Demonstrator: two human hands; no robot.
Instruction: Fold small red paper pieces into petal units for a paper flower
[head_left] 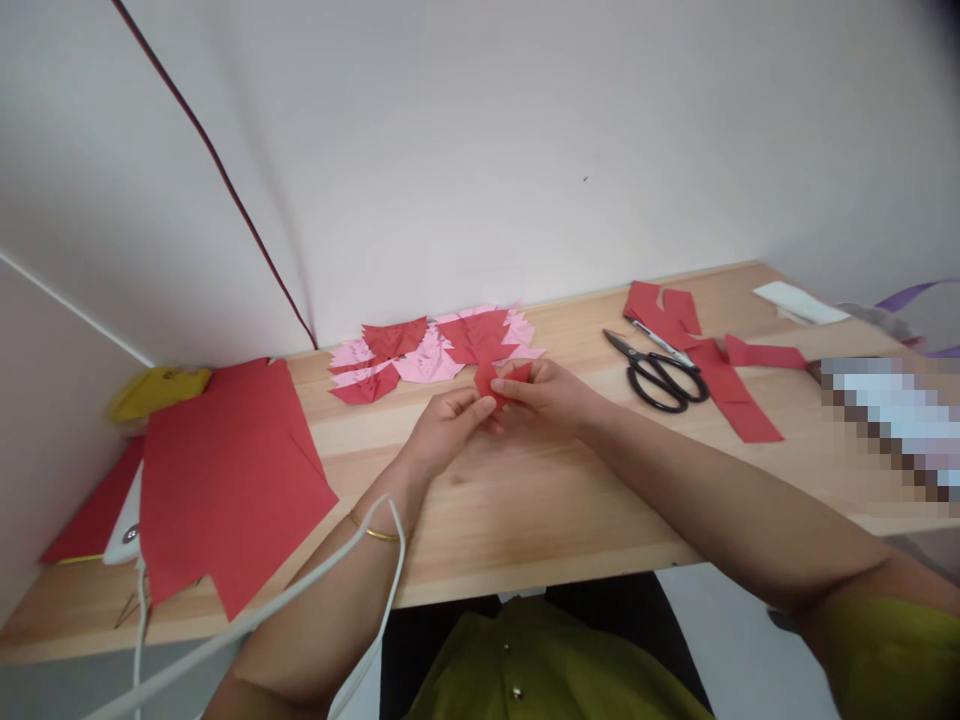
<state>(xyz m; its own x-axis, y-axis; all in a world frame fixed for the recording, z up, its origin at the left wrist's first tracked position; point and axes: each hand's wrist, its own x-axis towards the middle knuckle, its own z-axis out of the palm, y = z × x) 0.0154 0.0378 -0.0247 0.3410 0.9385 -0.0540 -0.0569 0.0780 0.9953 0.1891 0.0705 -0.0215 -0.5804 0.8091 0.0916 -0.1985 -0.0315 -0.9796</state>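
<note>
My left hand point(444, 425) and my right hand point(550, 392) meet over the middle of the wooden table point(525, 510). Both pinch a small folded red paper piece point(496, 384) between thumb and fingers, the left from the near left, the right from the right side. A gold bangle point(373, 532) sits on my left wrist. Just behind the hands lies a row of folded red and pink paper pieces point(435, 350).
Large red paper sheets point(225, 480) lie at the left, over a white device with cables. Black scissors point(660, 372) and red paper strips point(720, 370) lie to the right. A yellow item point(157, 390) sits in the left corner. The wall stands close behind.
</note>
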